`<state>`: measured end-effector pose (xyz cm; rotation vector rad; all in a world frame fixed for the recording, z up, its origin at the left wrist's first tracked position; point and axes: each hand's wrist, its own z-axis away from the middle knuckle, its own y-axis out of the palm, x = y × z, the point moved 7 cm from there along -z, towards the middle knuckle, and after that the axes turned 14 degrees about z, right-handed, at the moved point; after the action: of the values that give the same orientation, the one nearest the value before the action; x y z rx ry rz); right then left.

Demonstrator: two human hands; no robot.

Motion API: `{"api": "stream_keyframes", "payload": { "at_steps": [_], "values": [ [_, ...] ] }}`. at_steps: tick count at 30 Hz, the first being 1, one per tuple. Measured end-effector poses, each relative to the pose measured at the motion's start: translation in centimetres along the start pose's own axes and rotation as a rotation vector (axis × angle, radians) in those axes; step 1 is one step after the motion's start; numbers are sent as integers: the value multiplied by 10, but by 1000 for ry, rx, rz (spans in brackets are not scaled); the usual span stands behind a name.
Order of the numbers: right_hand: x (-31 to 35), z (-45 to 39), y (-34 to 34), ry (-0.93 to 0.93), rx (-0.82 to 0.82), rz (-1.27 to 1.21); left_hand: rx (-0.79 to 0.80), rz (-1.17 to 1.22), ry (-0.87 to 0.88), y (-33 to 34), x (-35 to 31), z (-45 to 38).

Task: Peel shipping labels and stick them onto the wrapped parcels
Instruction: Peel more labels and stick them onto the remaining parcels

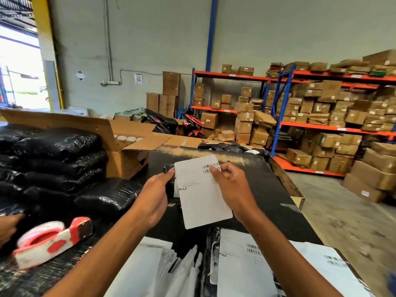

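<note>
A white shipping label (200, 196) with a barcode at its top right is held up over the black table (278, 189). My right hand (232, 190) pinches its top right corner by the barcode. My left hand (155, 199) grips a small black wrapped parcel (169, 181) that lies behind the label's left edge, mostly hidden. More white label sheets (242, 264) lie at the near edge below my arms. A stack of black wrapped parcels (55, 159) fills the left side.
A red and white tape dispenser (51, 241) lies at the lower left on wrapped parcels. Another person's hand (8, 226) shows at the left edge. An open cardboard box (126, 146) stands behind the stack. Shelves of brown boxes (321, 116) line the right.
</note>
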<state>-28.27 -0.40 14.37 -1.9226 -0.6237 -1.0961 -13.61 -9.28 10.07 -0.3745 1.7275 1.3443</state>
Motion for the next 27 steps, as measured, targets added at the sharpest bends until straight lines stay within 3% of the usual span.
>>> {"api": "stream_keyframes", "payload": {
  "at_steps": [11, 21, 27],
  "values": [
    [11, -5, 5, -31, -79, 272, -105, -92, 74, 5, -12, 6],
    [11, -5, -2, -56, -86, 243, -180, -42, 94, 7, -12, 5],
    [10, -3, -7, -83, -180, 274, -188, -26, 117, 11, -12, 4]
  ]
}}
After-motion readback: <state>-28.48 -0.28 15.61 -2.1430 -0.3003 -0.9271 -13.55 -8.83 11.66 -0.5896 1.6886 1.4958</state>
